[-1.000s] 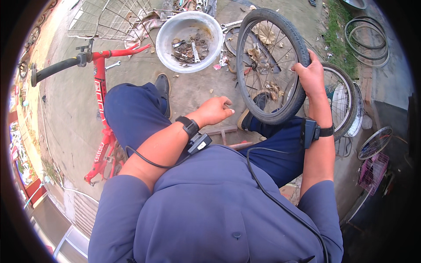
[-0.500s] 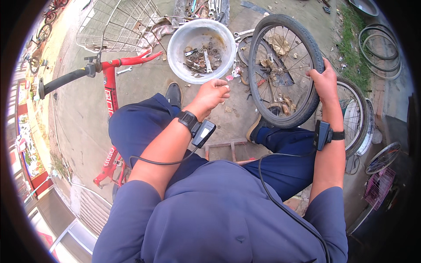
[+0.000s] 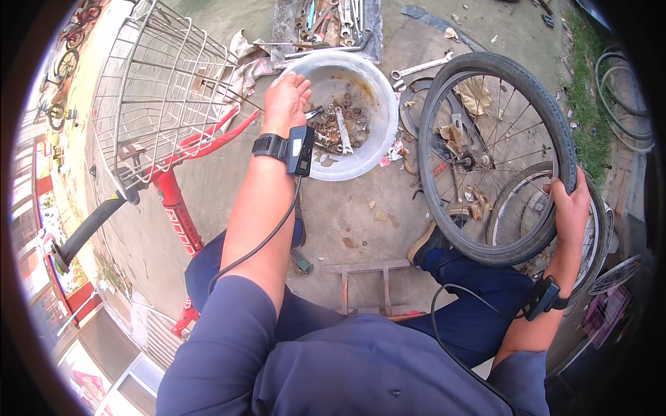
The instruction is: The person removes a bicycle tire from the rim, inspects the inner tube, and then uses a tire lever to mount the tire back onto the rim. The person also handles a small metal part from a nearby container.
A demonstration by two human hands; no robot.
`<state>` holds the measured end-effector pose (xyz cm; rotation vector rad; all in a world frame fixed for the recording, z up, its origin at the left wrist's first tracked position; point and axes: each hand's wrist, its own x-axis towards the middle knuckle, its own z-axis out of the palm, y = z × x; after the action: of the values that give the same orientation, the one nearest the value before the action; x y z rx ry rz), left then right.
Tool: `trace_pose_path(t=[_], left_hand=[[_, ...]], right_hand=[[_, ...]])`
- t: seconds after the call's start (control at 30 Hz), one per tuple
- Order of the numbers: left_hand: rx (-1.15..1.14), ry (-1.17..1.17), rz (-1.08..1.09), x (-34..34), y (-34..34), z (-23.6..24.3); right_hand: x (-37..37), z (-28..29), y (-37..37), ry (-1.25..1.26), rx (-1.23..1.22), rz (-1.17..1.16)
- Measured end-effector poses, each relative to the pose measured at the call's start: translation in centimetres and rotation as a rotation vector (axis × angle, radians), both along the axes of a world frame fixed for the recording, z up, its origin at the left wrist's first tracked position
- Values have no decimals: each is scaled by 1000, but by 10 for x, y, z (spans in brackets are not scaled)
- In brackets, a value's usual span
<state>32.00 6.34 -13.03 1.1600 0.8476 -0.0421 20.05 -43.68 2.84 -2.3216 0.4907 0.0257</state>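
My right hand is closed around the tyre of a spoked bicycle wheel, gripping its right side. The wheel stands tilted in front of my right leg. My left hand is over the left rim of a whitish plastic basin, its fingers curled in. Whatever they might hold is hidden. Inside the basin lie a wrench and many small nuts and metal parts.
A red bicycle frame with a wire basket stands at left. Beyond the basin is a tray of wrenches. Another wrench lies on the ground. More wheels lean at right; a low stool frame is between my legs.
My left hand has moved forward and left to the basin's rim. My right hand still grips the wheel. The view has shifted, so the basin and wheel appear lower and further right.
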Motion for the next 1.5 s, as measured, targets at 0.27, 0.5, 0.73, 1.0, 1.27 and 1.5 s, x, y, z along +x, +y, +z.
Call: trace_pose_path(t=[0.27,0.5,0.73,1.0,1.27,1.5], left_hand=[[-16,-45,61,89,44,-44],[-41,-12,97,138,69,-82],[-19,38,-26,157,82,-118],[-45,90,-51,168,85,-138],[-56,47,-5,175,87,-146],[1029,-453,-161,177,62,-110]], right_hand=[[14,0,-9,50,-115,-120],[25,3,-14,108,-34,-161],[29,5,-16,118,-26,-148],[28,6,-13,98,8,-163],[33,11,-3,104,12,-187],[41,16,17,83,17,-142]])
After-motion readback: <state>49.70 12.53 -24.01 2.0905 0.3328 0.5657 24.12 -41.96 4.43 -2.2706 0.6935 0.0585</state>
